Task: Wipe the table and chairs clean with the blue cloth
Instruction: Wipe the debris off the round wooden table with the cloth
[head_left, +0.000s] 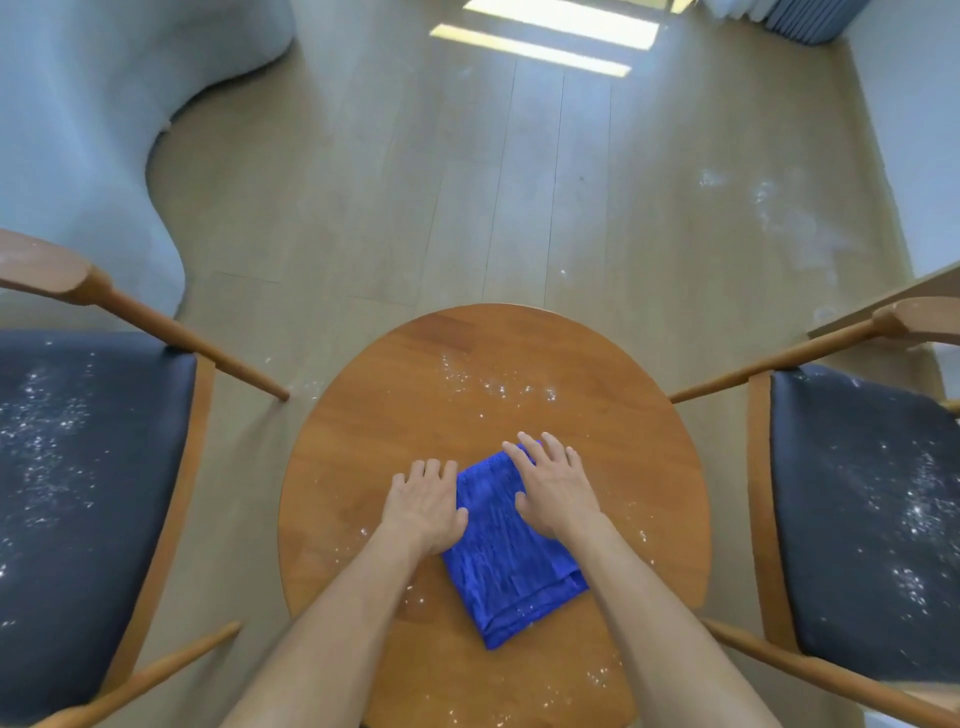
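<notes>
The blue cloth (506, 551) lies folded into a rectangle on the round wooden bench (613, 467), a little toward the person's side of its middle. Its long axis runs from the near edge up toward the far edge, leaning slightly left at the top.

Two bare hands are on it. The right hand (553, 488) lies flat across the cloth's upper right part, fingers straight and spread, pressing down and gripping nothing. The left hand (426, 501) rests palm down at the cloth's left edge, mostly on bare wood, thumb touching the fabric, fingers straight too; it holds nothing.

White powdery specks (498, 384) are scattered over the far half of the bench, with thinner patches near the forearms.

Two chairs flank the bench: the left chair (88, 467) and the right chair (862, 509), each with a wooden frame and a dark padded seat dusted with the same white specks. Both are cut off by the picture's edges, so their backs are only partly seen. The wooden floor (467, 182) beyond carries faint white smears at the right.
</notes>
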